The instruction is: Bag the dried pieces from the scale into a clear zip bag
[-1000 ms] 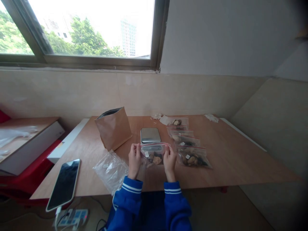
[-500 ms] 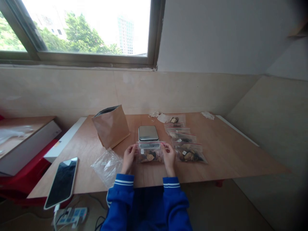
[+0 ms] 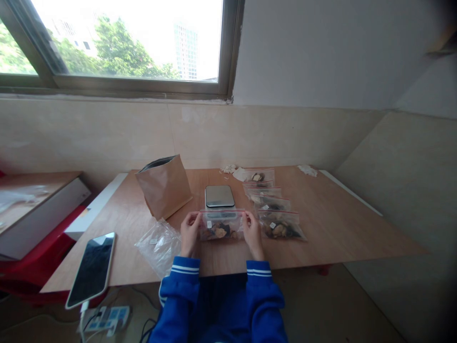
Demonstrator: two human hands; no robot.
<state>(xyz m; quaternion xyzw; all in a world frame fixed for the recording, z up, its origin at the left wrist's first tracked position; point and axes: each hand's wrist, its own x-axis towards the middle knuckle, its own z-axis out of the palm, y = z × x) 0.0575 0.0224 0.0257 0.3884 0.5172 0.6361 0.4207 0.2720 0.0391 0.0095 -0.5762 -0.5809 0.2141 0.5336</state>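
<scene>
Dried pieces, brown and dark, filled a small clear zip bag (image 3: pixel 222 226) with a red sealing strip along its far edge, and that bag lay flat on the wooden table (image 3: pixel 339 228), near the front edge and directly between the two hands. At its left end the left hand (image 3: pixel 190 232) pinched the upper corner of the bag, fingers curled over the strip; at its right end the right hand (image 3: pixel 251 231) gripped the opposite corner in the same manner, so the bag was held stretched across the gap from one hand to the other. Blue sleeves with white stripes at the cuffs (image 3: pixel 184 269) came up from the near edge of the table. Just beyond the bag, farther from the person, sat a small flat scale (image 3: pixel 219 196) with a shiny metal top. To the right of the held bag, close beside the right hand, a row of filled zip bags (image 3: pixel 274 209) ran away toward the far edge, each overlapping the next. To the left lay a heap of empty clear bags (image 3: pixel 159 245), and behind it stood a brown paper bag (image 3: pixel 164 185), open at the top and tilted. A phone (image 3: pixel 92 269) with a dark screen rested at the table's near left corner.
</scene>
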